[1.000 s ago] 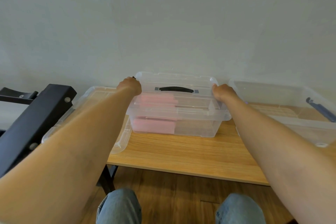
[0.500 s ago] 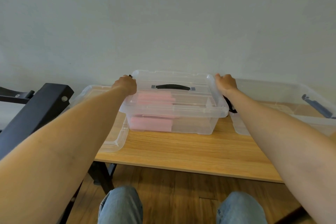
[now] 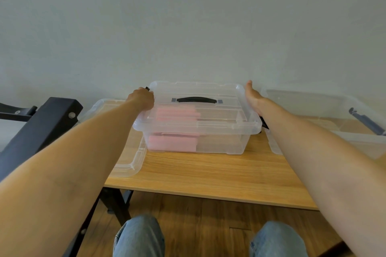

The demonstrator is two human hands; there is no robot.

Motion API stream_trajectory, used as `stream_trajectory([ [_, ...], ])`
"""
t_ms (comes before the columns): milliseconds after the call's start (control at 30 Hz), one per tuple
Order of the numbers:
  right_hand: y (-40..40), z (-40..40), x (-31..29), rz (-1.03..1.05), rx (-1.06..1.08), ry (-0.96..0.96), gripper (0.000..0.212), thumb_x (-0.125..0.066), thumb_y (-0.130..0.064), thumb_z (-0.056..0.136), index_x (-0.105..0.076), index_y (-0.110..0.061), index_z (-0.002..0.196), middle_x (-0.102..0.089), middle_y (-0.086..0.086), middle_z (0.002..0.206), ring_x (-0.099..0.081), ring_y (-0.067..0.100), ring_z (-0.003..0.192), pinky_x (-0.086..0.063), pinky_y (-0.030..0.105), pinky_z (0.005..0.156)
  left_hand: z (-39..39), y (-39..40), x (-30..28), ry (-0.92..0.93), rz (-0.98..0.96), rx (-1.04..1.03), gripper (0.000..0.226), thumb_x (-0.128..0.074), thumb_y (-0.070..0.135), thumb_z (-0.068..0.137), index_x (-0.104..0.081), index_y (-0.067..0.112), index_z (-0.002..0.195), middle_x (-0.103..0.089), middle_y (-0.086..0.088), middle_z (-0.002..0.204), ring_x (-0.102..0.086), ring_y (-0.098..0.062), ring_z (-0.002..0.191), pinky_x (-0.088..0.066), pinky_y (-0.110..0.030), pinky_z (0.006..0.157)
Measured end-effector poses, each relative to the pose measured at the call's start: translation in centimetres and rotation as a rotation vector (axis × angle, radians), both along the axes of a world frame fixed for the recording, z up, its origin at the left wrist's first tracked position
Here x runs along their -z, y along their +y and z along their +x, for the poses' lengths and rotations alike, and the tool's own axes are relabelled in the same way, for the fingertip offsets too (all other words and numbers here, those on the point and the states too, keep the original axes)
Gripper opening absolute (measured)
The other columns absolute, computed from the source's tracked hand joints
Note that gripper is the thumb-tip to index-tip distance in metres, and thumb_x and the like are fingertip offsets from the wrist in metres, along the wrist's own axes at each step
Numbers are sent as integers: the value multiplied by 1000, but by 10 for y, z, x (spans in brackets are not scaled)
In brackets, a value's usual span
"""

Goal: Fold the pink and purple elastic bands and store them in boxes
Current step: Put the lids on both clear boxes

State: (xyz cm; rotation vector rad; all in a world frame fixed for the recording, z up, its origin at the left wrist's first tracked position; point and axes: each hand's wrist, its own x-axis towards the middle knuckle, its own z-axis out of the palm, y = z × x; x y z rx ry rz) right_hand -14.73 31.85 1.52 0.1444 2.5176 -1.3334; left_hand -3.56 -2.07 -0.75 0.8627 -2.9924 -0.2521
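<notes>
A clear plastic box (image 3: pixel 221 144) stands at the back middle of the wooden table (image 3: pixel 208 175). Its clear lid (image 3: pixel 198 92) with a black handle (image 3: pixel 196 99) lies on top. Folded pink bands (image 3: pixel 173 143) show through the box's left half. My left hand (image 3: pixel 142 99) is curled over the lid's left edge by the black latch. My right hand (image 3: pixel 251 95) lies flat with straight fingers against the lid's right edge. No purple band is in view.
A second clear box (image 3: pixel 359 144) with a blue-grey latch (image 3: pixel 367 121) stands open at the right. A loose clear lid (image 3: pixel 127 165) lies at the table's left end. A black frame (image 3: pixel 39 127) slants at the left. My knees show below the table's front edge.
My right hand has opened and slid farther back along the lid's right edge. The left hand stays curled at the left edge. The view has shifted slightly.
</notes>
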Motion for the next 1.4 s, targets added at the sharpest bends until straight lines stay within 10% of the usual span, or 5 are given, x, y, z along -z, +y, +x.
stream_trajectory([
  [367,10,-12,-5,-203,17,105,87,-4,-65,105,-61,-6,136,-70,20,118,-67,33,114,-50,43,106,11,3,-7,-33,-35,44,35,-29,14,109,-49,-1,133,-50,-22,135,-51,-41,124,-45,-47,104],
  [667,13,-14,0,-105,131,259,8,-52,-13,95,-60,-10,96,-61,10,94,-58,26,84,-47,32,71,14,12,-10,-8,-7,23,37,-30,14,110,-48,-2,137,-49,-23,137,-50,-41,126,-44,-46,105],
  [967,21,2,-3,-10,41,86,45,-51,-50,95,-62,-9,111,-69,11,103,-67,29,88,-53,34,78,19,16,-13,0,11,12,36,-29,15,110,-48,-2,136,-50,-23,136,-51,-41,126,-44,-47,108],
  [1133,25,-7,-4,-161,-102,-66,74,-49,-78,90,-64,-17,130,-72,11,120,-69,33,111,-50,49,108,19,-1,-9,15,56,-3,33,-33,14,108,-47,-2,133,-50,-24,131,-53,-43,120,-46,-47,99],
  [1400,28,4,-16,-114,-82,-100,70,-76,-65,81,-60,-10,121,-69,12,115,-69,29,98,-56,39,81,15,3,-7,28,38,16,34,-31,15,109,-49,-2,131,-51,-22,132,-52,-42,121,-45,-46,102],
])
